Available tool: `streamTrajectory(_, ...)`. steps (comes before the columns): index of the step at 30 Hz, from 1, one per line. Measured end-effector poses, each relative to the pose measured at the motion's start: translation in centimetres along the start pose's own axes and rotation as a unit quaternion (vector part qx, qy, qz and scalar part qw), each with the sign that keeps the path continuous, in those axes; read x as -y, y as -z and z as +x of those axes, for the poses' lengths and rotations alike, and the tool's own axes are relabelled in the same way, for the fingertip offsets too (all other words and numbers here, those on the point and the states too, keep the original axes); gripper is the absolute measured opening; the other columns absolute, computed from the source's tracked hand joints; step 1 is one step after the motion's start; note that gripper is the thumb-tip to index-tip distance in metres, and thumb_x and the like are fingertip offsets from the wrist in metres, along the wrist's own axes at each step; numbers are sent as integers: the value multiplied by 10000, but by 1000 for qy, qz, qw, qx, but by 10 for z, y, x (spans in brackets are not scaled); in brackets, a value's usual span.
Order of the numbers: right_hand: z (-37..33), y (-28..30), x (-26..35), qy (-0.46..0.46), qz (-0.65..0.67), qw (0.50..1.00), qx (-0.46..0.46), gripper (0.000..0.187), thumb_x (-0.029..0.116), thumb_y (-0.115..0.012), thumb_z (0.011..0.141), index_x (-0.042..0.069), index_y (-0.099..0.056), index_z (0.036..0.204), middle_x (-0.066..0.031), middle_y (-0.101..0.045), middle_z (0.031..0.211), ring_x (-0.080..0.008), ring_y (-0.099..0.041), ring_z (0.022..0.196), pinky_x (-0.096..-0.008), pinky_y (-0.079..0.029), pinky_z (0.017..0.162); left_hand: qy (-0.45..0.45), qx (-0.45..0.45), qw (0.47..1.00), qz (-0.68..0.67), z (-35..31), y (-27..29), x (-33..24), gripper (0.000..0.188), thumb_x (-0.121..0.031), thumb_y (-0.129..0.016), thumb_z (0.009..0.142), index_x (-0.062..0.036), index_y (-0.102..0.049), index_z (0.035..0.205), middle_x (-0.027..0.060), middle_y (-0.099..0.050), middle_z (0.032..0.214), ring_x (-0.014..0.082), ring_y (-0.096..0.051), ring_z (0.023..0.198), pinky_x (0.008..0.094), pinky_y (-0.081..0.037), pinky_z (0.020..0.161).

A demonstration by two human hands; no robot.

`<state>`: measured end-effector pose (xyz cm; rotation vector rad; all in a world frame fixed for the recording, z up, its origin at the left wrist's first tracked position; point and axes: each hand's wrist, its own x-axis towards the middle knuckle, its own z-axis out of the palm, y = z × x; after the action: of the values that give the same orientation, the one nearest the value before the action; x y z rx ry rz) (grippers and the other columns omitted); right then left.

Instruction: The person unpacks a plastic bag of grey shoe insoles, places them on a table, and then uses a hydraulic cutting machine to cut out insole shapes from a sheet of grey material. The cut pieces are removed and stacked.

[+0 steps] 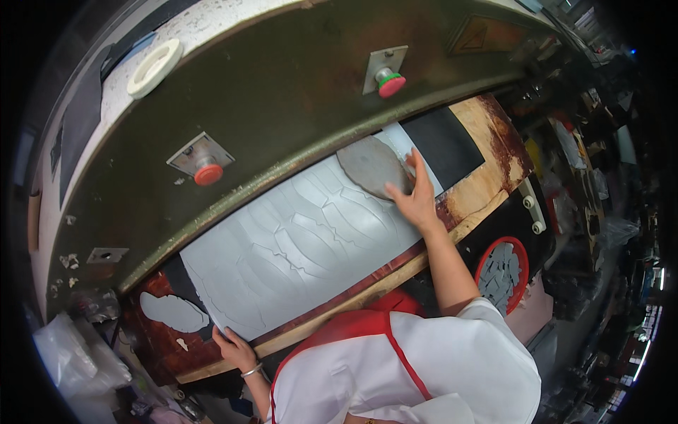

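Note:
A large grey sheet lies across a long board, with curved cut lines over much of its surface. On its far right part rests a flat, rounded grey piece with a rough rim. My right hand grips that piece at its right and near edges, thumb and fingers spread wide around it. My left hand is at the sheet's near left corner, thumb and forefinger apart and touching the edge; the other fingers are partly hidden. To the right of the rounded piece lies a black sheet beside a pale strip.
A dark green machine beam spans the far side, bearing a red button and a red-green button. Grey offcuts lie on the board's left end. A red basket of grey scraps stands right; plastic bags lie left.

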<state>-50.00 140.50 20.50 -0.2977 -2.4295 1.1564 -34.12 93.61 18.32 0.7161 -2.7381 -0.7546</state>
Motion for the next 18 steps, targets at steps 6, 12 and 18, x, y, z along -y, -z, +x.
streamTrajectory(6, 142, -31, 47, 169, -170, 954, -181, 819, 306, -594, 868, -81, -145, 1434, -361, -161, 1445, -496, -197, 1330, -517, -181, 1099, -21, -32, 999, -28, 72, -28, -28, 330, -243, -463, 990, 11, -524, 1191, 224, -636, 971, 322, -606, 819, 366, -472, 757)
streamTrajectory(12, 146, -53, 62, 134, -55, 963, -228, 888, 364, -593, 873, -66, -73, 1450, -348, -32, 1479, -503, -108, 1363, -543, -134, 1108, -49, -65, 996, -45, 141, -41, -38, 319, -247, -488, 979, 11, -552, 1155, 225, -643, 948, 325, -618, 815, 373, -476, 744)
streamTrajectory(18, 127, -42, 38, 119, -78, 981, -132, 895, 339, -625, 861, -62, -83, 1449, -335, -51, 1482, -478, -137, 1363, -511, -164, 1111, -80, -64, 995, -23, 157, -41, -38, 326, -259, -478, 982, 11, -561, 1145, 239, -646, 961, 367, -631, 839, 395, -481, 740)
